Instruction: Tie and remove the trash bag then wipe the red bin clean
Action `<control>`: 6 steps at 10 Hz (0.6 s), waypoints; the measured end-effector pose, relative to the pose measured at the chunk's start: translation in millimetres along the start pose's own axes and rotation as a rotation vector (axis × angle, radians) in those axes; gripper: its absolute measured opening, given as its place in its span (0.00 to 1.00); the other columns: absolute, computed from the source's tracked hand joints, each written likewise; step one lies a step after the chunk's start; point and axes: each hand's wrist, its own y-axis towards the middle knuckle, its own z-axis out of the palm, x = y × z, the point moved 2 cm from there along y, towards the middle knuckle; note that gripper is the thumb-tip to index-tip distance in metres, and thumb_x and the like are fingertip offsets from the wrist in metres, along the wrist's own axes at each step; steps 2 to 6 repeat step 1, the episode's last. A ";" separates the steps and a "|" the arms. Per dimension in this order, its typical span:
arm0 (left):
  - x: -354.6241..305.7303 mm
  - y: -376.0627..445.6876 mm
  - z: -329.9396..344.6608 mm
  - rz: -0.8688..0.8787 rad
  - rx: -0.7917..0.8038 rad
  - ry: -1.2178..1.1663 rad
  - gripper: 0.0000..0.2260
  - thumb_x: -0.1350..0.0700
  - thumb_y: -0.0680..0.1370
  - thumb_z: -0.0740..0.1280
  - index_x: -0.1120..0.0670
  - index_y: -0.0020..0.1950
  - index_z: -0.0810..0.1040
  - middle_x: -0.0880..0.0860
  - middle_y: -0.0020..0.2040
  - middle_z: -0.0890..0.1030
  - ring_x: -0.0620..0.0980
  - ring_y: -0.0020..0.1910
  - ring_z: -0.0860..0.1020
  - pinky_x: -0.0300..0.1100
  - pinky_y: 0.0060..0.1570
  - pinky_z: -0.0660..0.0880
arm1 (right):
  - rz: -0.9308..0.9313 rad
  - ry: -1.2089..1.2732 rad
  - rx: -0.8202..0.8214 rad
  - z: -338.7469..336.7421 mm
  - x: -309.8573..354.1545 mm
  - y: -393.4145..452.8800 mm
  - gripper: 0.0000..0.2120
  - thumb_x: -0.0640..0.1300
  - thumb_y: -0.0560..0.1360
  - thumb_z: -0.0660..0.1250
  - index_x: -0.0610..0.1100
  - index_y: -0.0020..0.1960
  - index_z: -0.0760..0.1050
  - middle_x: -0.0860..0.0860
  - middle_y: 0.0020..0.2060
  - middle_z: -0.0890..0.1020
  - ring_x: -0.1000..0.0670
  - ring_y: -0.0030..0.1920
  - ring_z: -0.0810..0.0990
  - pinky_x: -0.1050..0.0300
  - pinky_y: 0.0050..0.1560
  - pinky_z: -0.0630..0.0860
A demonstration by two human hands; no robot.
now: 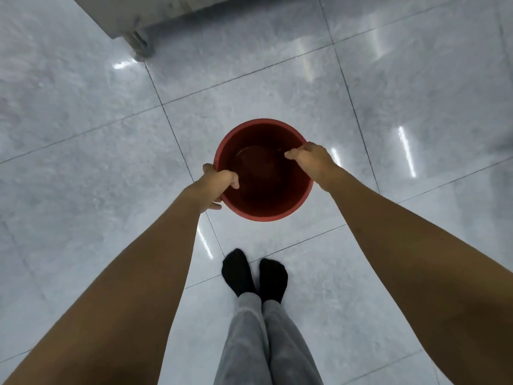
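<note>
Nearest, two feet in black socks (254, 275) stand on the glossy grey tiled floor (83, 162). Just beyond them the round red bin (263, 201) shows a dark, bare inside. The left hand (215, 187) grips its left rim, thumb inside and fingers outside; the right hand (308, 157) curls over the right rim. Farthest off is a pale furniture leg (140, 44).

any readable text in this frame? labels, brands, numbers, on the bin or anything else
None. The red bin shows no label or marking on its rim or inside. The left hand and right hand cover parts of the rim. Nothing legible on the tiled floor either.
</note>
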 end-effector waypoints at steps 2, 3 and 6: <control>-0.1 -1.4 0.9 0.012 -0.012 0.074 0.28 0.58 0.71 0.67 0.52 0.68 0.60 0.58 0.62 0.72 0.59 0.58 0.74 0.53 0.55 0.76 | -0.014 -0.041 -0.021 4.7 1.3 -5.3 0.20 0.54 0.74 0.67 0.47 0.62 0.74 0.45 0.63 0.74 0.42 0.62 0.75 0.45 0.65 0.72; -0.1 -1.4 0.9 0.012 -0.012 0.074 0.28 0.58 0.71 0.67 0.52 0.68 0.60 0.58 0.62 0.72 0.59 0.58 0.74 0.53 0.55 0.76 | -0.014 -0.041 -0.021 4.7 1.3 -5.3 0.20 0.54 0.74 0.67 0.47 0.62 0.74 0.45 0.63 0.74 0.42 0.62 0.75 0.45 0.65 0.72; -0.1 -1.4 0.9 0.012 -0.012 0.074 0.28 0.58 0.71 0.67 0.52 0.68 0.60 0.58 0.62 0.72 0.59 0.58 0.74 0.53 0.55 0.76 | -0.014 -0.041 -0.021 4.7 1.3 -5.3 0.20 0.54 0.74 0.67 0.47 0.62 0.74 0.45 0.63 0.74 0.42 0.62 0.75 0.45 0.65 0.72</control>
